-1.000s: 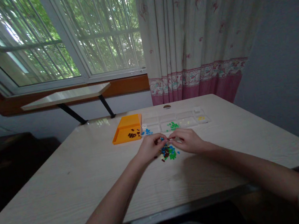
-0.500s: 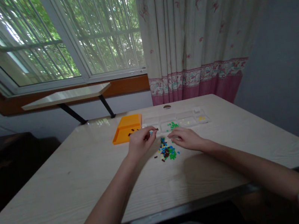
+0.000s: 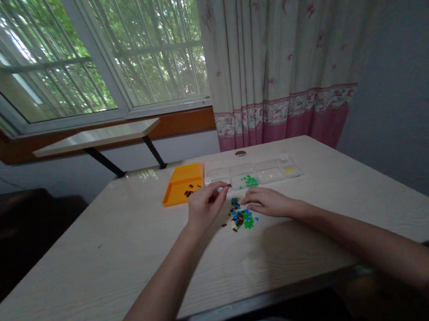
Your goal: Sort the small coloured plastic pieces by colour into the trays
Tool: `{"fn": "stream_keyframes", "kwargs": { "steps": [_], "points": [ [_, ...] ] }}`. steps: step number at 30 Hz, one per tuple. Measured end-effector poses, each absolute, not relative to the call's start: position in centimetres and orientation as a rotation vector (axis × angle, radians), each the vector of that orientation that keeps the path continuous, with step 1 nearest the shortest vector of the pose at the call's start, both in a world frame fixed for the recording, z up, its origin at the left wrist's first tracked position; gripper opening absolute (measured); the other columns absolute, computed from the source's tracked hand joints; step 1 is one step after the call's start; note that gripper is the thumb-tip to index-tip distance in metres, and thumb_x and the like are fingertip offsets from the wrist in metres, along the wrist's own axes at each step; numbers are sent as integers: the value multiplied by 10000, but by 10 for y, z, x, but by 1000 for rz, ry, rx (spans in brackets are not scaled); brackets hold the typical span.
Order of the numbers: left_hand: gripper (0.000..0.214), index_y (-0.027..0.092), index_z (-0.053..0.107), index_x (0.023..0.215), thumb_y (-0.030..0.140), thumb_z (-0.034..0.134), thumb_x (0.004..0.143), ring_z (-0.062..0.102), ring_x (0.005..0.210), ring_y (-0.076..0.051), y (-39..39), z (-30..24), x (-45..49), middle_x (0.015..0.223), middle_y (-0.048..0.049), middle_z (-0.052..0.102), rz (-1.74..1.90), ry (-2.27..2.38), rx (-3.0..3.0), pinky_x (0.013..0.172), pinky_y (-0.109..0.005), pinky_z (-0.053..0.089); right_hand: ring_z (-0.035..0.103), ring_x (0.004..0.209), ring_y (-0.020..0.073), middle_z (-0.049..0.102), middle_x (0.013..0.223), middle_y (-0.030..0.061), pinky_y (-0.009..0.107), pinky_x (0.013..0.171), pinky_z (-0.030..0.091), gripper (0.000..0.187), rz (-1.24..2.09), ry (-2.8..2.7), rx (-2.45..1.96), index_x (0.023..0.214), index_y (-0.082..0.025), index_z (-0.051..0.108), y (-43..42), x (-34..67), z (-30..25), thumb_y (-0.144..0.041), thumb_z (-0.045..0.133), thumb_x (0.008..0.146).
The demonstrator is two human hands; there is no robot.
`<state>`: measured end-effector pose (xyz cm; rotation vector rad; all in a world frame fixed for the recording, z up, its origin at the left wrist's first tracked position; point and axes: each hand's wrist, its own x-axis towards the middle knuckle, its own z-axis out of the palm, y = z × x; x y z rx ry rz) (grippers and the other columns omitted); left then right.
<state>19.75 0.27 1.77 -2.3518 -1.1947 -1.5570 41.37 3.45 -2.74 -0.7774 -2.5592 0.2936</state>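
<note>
My left hand (image 3: 205,205) pinches a small brown piece (image 3: 229,185) between thumb and fingertips, above the near side of the clear tray. Just right of it, my right hand (image 3: 268,202) hovers at the upper edge of a mixed pile (image 3: 242,217) of small brown, green, blue, yellow and white pieces. Its fingers are bent and a little apart, with nothing visible between them. Behind the hands lies the clear compartment tray (image 3: 268,164). Green pieces (image 3: 249,181) sit in one compartment and yellow pieces (image 3: 289,170) in the rightmost one. My left hand partly covers the tray's left end.
An open orange box (image 3: 186,173) with several brown pieces (image 3: 191,190) in it stands left of the tray. Behind the tray is a small brown oval object (image 3: 240,153). A raised shelf (image 3: 100,136) stands at the table's back left, near the window.
My left hand has shifted slightly to the right, still pinching the brown piece. My right hand has dipped slightly at the pile's upper edge.
</note>
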Motion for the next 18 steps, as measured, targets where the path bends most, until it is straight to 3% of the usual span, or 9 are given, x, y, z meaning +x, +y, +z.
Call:
{"fn": "stream_keyframes", "kwargs": {
  "steps": [12,18],
  "points": [
    [165,163,646,810,280,531,794,423,431,-47,2,18,198,487,46,508,-1563,-1147,-2353,479,-153,341,573,854,138,625,891,56,249,791,442,168,330,-2546,-722,927,-177,628,31,411,-25,-217,489,841],
    [187,173,630,835,304,500,804,419,437,-58,20,19,177,488,48,479,-1356,-1400,-2356,473,-164,319,570,841,142,627,877,56,249,778,439,166,299,-2554,-747,895,-166,623,32,410,-26,-227,478,845]
  ]
}}
